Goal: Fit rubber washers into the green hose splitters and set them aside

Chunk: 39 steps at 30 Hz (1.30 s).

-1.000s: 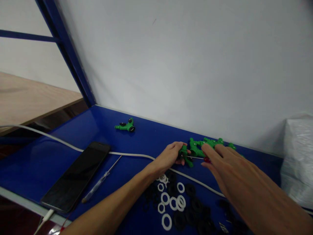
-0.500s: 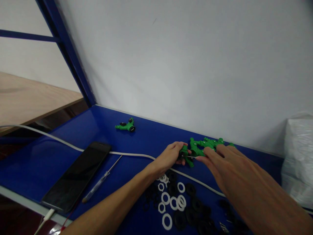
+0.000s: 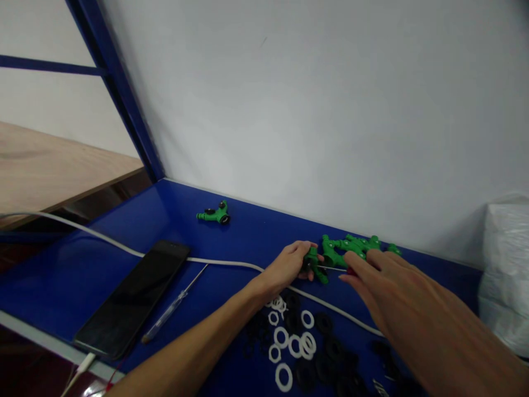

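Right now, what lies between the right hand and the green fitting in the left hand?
In the head view, a thin metal shaft spans the gap from the right hand to the green fitting; contact at its tip is too small to tell.

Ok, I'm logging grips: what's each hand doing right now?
Left hand: closed, holding a green fitting.
Right hand: closed, holding a red-handled tool, its thin shaft towards the fitting.

L hand (image 3: pixel 296 259) x1, R hand (image 3: pixel 386 286) x1, red screwdrvr (image 3: pixel 334 269) x1, clear screwdrvr (image 3: pixel 165 316) x1, phone (image 3: pixel 134 298) x1, held grn fitting (image 3: pixel 311 257) x1, lone grn fitting (image 3: pixel 213 215) x1, piled grn fittings (image 3: pixel 359 244) sev., white rings (image 3: pixel 284 389) 8+, blk rings (image 3: pixel 300 377) many, ct unclear.
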Each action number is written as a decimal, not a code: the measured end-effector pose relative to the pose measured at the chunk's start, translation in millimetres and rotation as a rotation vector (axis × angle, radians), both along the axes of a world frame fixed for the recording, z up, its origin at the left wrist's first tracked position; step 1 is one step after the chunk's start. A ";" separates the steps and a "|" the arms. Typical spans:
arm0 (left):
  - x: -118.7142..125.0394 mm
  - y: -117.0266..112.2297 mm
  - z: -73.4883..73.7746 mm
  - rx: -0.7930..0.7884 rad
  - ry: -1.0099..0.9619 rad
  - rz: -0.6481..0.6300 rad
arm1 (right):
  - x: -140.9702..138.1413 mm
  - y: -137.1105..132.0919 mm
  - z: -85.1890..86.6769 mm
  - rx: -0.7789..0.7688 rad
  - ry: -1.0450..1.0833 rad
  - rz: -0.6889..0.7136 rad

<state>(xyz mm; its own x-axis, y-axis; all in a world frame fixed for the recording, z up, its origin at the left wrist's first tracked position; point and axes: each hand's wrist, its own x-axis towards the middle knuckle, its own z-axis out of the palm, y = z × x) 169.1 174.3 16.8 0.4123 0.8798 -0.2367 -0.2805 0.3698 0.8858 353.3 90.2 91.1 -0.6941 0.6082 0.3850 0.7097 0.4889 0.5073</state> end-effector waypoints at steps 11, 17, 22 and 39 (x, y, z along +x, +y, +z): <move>2.8 -5.1 -1.7 0.055 -0.007 0.087 | -21.4 13.6 26.4 0.103 -0.002 0.098; 4.3 -5.6 -4.0 0.106 0.008 0.088 | -18.3 19.2 0.6 0.030 0.191 -0.125; 3.5 -5.9 -0.2 0.130 0.041 0.079 | 2.0 1.1 -3.0 -0.365 0.437 -0.260; 1.9 2.5 -6.0 0.313 0.014 0.025 | 114.6 -100.5 -89.3 -0.360 0.798 -0.514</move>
<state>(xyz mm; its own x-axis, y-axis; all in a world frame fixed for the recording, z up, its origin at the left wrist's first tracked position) 171.0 176.8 10.8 0.3881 0.9207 0.0416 -0.2727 0.0716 0.9594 467.9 -10.3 1.8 0.0639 0.9319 0.3570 0.9443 0.0593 -0.3238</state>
